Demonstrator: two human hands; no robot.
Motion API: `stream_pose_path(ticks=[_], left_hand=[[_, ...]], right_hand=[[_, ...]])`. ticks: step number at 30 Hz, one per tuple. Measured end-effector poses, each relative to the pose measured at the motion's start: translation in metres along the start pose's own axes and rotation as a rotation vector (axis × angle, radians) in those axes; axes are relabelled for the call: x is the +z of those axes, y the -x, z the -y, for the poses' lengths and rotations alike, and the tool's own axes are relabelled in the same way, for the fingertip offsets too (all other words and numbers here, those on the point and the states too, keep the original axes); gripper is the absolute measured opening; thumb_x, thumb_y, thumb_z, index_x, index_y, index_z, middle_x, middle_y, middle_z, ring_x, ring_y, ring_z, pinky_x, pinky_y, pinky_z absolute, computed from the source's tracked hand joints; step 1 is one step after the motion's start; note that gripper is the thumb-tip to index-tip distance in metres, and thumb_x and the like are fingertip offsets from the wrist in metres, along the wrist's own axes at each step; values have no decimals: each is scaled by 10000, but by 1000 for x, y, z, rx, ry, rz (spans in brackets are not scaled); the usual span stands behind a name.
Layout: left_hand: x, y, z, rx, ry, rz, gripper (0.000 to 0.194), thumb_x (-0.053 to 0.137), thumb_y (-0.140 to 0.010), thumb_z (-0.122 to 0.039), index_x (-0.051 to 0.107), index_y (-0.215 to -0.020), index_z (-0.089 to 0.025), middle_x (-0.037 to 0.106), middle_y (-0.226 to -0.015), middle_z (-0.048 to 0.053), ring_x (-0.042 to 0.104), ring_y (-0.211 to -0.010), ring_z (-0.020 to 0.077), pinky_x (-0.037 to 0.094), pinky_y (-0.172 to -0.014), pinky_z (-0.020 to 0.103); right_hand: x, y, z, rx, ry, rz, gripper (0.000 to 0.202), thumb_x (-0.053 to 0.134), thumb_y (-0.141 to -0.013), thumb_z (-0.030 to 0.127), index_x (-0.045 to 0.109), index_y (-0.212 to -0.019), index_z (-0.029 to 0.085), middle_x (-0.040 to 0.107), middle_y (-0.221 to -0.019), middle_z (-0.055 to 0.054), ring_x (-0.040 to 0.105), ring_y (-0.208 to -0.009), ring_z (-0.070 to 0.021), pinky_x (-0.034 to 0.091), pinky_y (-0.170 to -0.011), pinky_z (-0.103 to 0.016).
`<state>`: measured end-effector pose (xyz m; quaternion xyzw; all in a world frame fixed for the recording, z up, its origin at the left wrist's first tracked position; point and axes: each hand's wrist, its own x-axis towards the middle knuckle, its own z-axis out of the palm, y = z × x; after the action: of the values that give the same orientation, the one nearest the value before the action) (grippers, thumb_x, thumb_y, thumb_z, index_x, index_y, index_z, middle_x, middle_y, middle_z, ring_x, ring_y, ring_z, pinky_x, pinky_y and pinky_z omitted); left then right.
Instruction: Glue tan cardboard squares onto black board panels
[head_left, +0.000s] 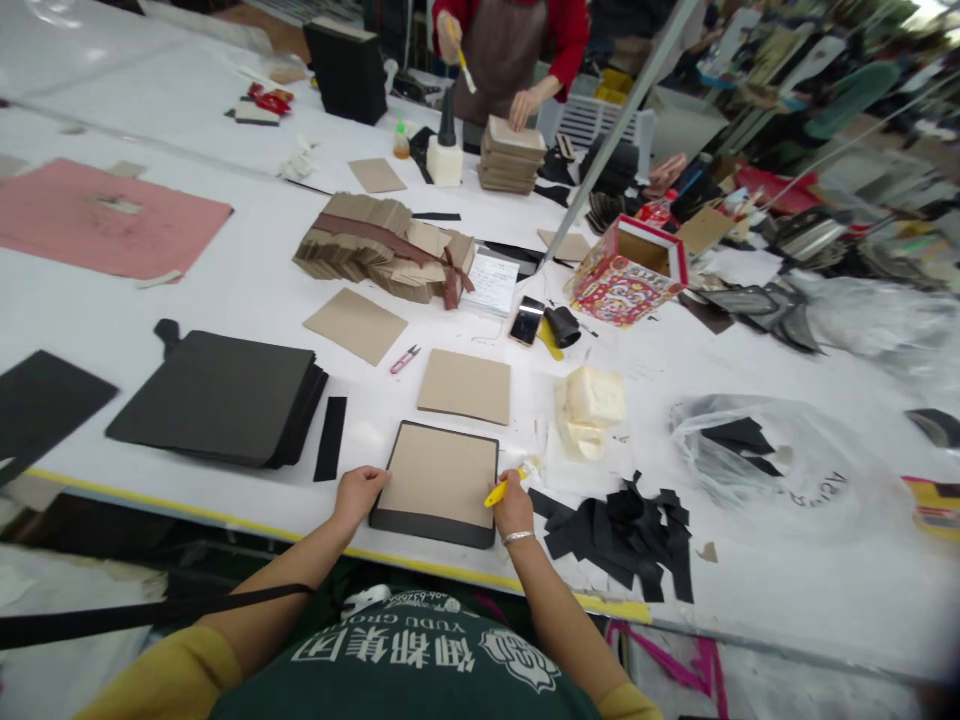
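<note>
In front of me lies a black sheet (pixel 431 527) with a tan cardboard panel (pixel 444 472) on top, its dark border showing around the cardboard. My left hand (pixel 360 497) pinches the left edge of this stack. A yellow-handled brush (pixel 498 492) is gripped in my right hand (pixel 514 508), which rests at the stack's right edge; the bristles point up and right. Just behind lies another cardboard panel (pixel 465 387). A narrow black strip (pixel 330 438) is left of my left hand. Black scraps (pixel 622 535) are heaped right of my right hand.
A pile of black sheets (pixel 214 395) stands at left. Pink snips (pixel 405 360), a phone (pixel 527 320), a glue-crusted container (pixel 592 410) and a plastic bag (pixel 787 470) lie around. A metal pole (pixel 619 125) slants across. Opposite, a person (pixel 510 50) holds a brush over stacked panels.
</note>
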<state>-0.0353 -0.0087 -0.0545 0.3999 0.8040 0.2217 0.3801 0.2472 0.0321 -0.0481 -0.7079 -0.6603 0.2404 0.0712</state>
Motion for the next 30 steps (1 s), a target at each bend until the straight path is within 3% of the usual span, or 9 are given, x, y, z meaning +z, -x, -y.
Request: stream_pose_path(ticks=[13,24,30], left_hand=[[-7,-7,1,57,-89,50,233,524,-693,-348,647,-631,-160,663,-659,30,588,-644,151,376,-570,220],[-19,-7,-14,103,-288,104,235,546,-687,-379,664,-641,-181,667,-688,42,580,-676,173,346,-571,240],[-16,-10,-9,57,-308,125,294,549,-669,-448,689,-707,-192,686,-741,30,601,-733,180,370,-588,223]], right_hand=[[3,-3,4,-25,84,23,169,482,-808,272,440,-936,171,491,-604,22,439,-519,-101,228,-510,-206],[-1,-1,4,-17,108,37,183,487,-808,273,451,-950,164,525,-624,5,471,-545,-114,258,-532,-213],[-5,1,0,7,48,73,174,495,-808,296,459,-941,189,536,-622,19,501,-557,-117,280,-539,-202]])
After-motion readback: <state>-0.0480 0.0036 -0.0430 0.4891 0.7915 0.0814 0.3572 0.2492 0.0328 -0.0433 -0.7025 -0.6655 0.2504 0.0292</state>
